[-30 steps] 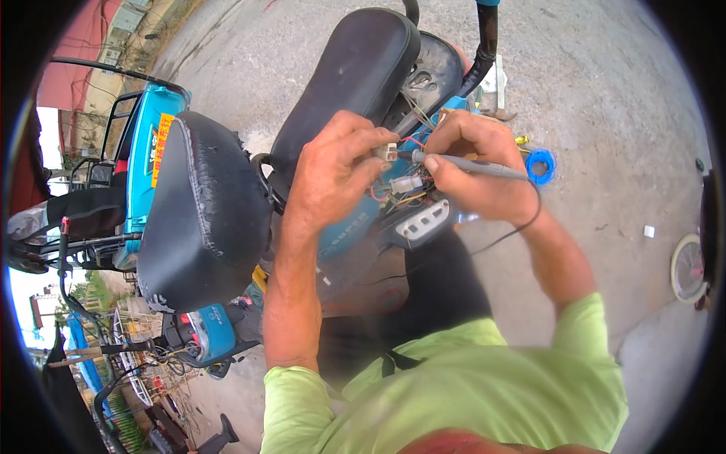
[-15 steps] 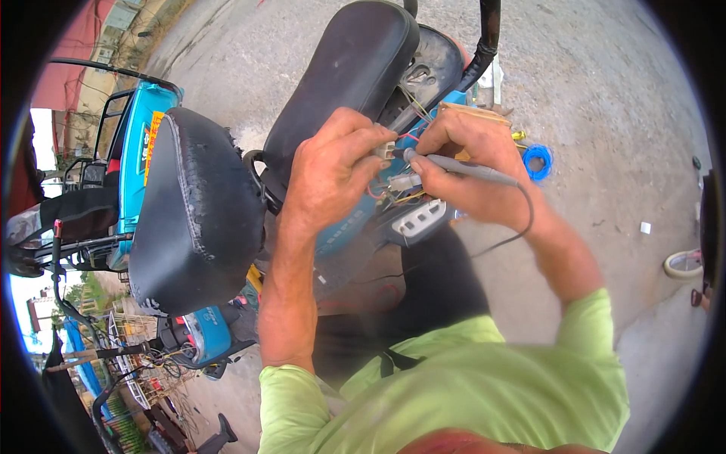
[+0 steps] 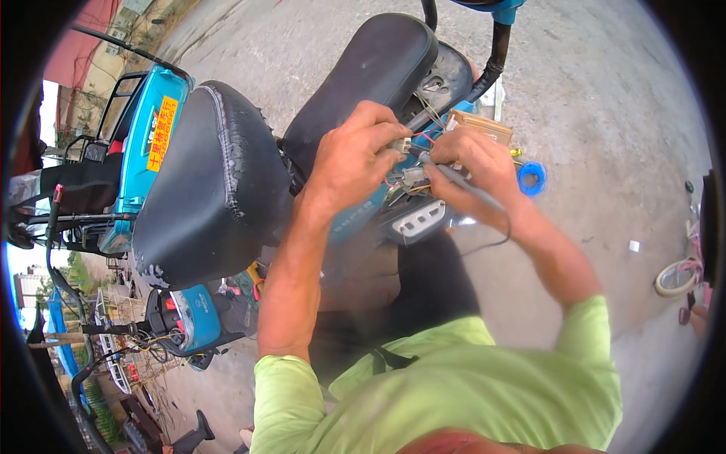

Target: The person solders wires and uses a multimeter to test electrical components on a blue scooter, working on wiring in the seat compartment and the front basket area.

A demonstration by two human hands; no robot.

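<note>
Rough grey pavement point(image 3: 597, 113) forms the ground in the head view, which is the only 1 supplied. A vehicle with a long black seat point(image 3: 367, 72) stands ahead of me; another black seat point(image 3: 204, 197), scuffed along its seam, is at left. A brown box point(image 3: 484, 126) sits just beyond my right hand point(image 3: 478, 170), and a blue coil point(image 3: 532, 178) lies to the right of it.

Location: the pale connector point(image 3: 404, 144) is at the fingertips of my left hand point(image 3: 354, 159), above the exposed wiring. A grey connector point(image 3: 414, 177) sits just below it, near a red wire point(image 3: 428, 137).

Grip: left thumb and fingers pinch the pale connector. Right thumb and fingers pinch the grey probe point(image 3: 463, 180) like a pen. Its tip points at the connector; contact cannot be confirmed.

Caution: the tip could slip and bridge 2 contacts, because neither hand appears braced and the target is small. Excess pull on the connector could strain its wires. The probe cable point(image 3: 495, 244) hangs in a loop below my right wrist and could snag if that arm swings.

Pose: left forearm rises steeply, hand turned inward, thumb below the fingers. Right elbow is bent; the forearm slants up and left.
</note>
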